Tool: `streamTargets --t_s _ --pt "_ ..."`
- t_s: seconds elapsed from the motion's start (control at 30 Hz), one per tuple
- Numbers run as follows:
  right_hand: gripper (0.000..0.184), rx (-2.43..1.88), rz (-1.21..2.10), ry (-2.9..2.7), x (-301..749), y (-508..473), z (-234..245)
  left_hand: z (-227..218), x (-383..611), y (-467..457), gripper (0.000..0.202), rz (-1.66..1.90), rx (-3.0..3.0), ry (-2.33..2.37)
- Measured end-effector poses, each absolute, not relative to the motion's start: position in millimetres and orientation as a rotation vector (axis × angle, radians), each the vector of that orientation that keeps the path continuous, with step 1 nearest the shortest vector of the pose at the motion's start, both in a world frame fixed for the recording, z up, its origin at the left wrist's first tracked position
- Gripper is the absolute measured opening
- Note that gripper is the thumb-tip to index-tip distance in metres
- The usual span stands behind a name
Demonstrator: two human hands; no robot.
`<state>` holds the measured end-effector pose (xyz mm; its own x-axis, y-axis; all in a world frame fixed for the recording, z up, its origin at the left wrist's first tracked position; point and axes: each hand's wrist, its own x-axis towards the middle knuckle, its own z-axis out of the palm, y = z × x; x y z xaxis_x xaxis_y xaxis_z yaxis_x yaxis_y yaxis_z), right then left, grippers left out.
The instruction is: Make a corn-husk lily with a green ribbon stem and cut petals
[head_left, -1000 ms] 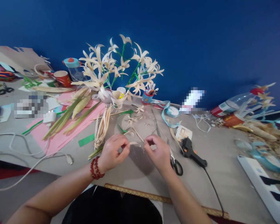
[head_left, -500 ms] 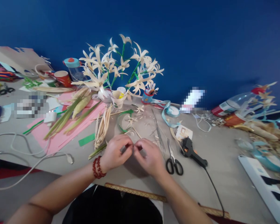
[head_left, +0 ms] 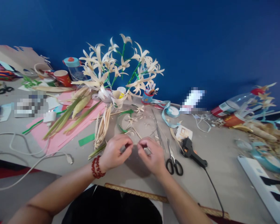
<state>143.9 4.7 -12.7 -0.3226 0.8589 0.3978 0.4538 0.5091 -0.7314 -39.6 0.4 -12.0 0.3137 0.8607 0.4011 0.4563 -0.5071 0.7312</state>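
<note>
My left hand (head_left: 118, 151), with a red bead bracelet (head_left: 98, 167) at its wrist, is closed in a pinch over the table's front part. My right hand (head_left: 151, 155) pinches too, a small gap away from the left fingertips. Whatever lies between the fingers is too small to make out. Beyond the hands lie pale husk scraps (head_left: 130, 120) and a curled green strip (head_left: 121, 123). A bundle of dry husk strips (head_left: 103, 126) rests left of my left hand. Black-handled scissors (head_left: 174, 161) lie just right of my right hand.
Husk flowers (head_left: 124, 63) on green stems stand in cups at the back. A glue gun (head_left: 192, 152) with its cord lies at the right, near a white power strip (head_left: 262, 186). Corn husks (head_left: 65, 116) cover pink paper (head_left: 43, 137) at the left. A blue ribbon roll (head_left: 172, 111) lies behind.
My right hand has moved slightly right, so the fingertips, close together before, now stand a little apart. My left hand has hardly moved.
</note>
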Motion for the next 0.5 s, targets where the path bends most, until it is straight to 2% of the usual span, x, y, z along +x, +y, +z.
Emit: streamTargets --t_s 0.2,0.43,0.5 --pt "0.01 -1.11 0.641 -2.029 137.8 2.6 -11.0 -14.7 -36.9 0.2 0.013 1.076 2.198 1.155" --pt "0.011 -1.209 0.395 -1.98 158.0 8.6 -14.2 -15.8 -41.7 -1.7 0.015 1.147 2.093 1.237" --pt "0.009 -1.219 0.437 -1.932 160.0 9.2 -12.0 -15.9 -43.0 -1.6 0.016 1.156 2.073 1.259"
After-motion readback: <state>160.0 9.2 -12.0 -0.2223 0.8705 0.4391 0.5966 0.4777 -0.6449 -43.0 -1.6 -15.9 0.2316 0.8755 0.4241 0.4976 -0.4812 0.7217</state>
